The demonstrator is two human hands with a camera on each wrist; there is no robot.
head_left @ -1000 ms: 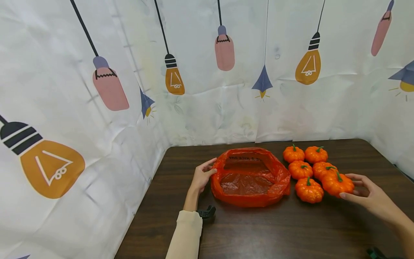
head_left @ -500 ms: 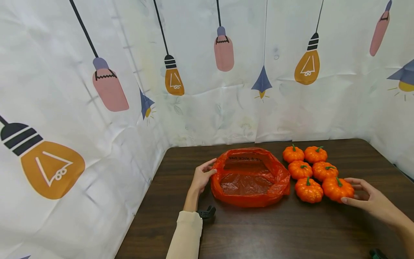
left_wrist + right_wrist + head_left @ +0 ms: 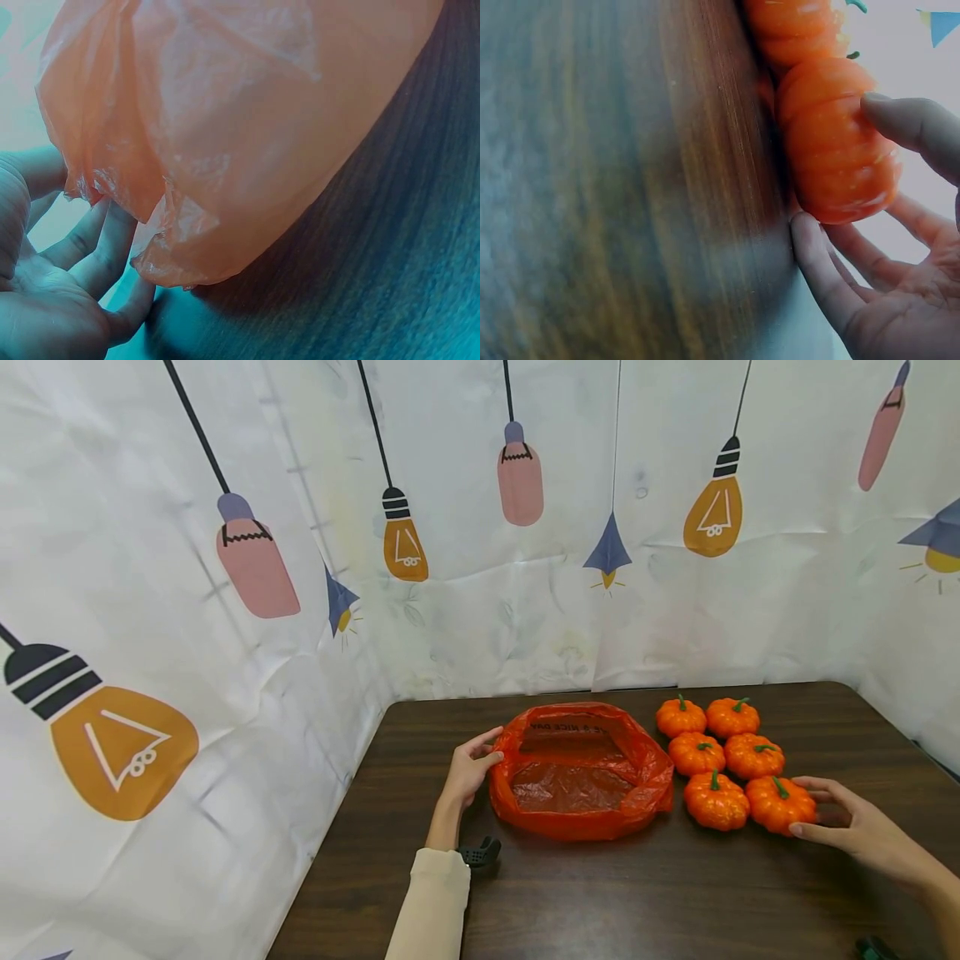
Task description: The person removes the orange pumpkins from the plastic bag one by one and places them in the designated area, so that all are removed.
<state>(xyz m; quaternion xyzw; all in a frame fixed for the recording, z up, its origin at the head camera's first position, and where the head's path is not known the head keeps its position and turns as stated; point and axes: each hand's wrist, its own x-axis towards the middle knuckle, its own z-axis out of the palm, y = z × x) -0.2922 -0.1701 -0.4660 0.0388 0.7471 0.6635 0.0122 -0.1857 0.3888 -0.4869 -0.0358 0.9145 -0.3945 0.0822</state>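
Observation:
My left hand (image 3: 468, 770) holds the left rim of a red plastic bag (image 3: 577, 825), which stands with its mouth spread wide on the table. In the left wrist view, the fingers (image 3: 112, 244) are bent at the thin crumpled edge of the bag (image 3: 225, 150). At the right, my right hand (image 3: 855, 818) grips a small orange toy pumpkin (image 3: 780, 806) from its right side. The right wrist view has the thumb (image 3: 907, 124) on one side of this pumpkin (image 3: 840, 150) and the other fingers curved about its far side and underside. It appears to rest on the table.
Several similar pumpkins (image 3: 716, 802) with green stems form two columns just right of the bag. The dark wooden table (image 3: 600, 902) meets a white curtain (image 3: 480, 635) printed with lamps at the back and sides. A black strap (image 3: 480, 852) sits by my left wrist.
My right hand has lowered the nearest right pumpkin and shifted it slightly left and towards me, into line with the others. The left hand and bag have stayed still.

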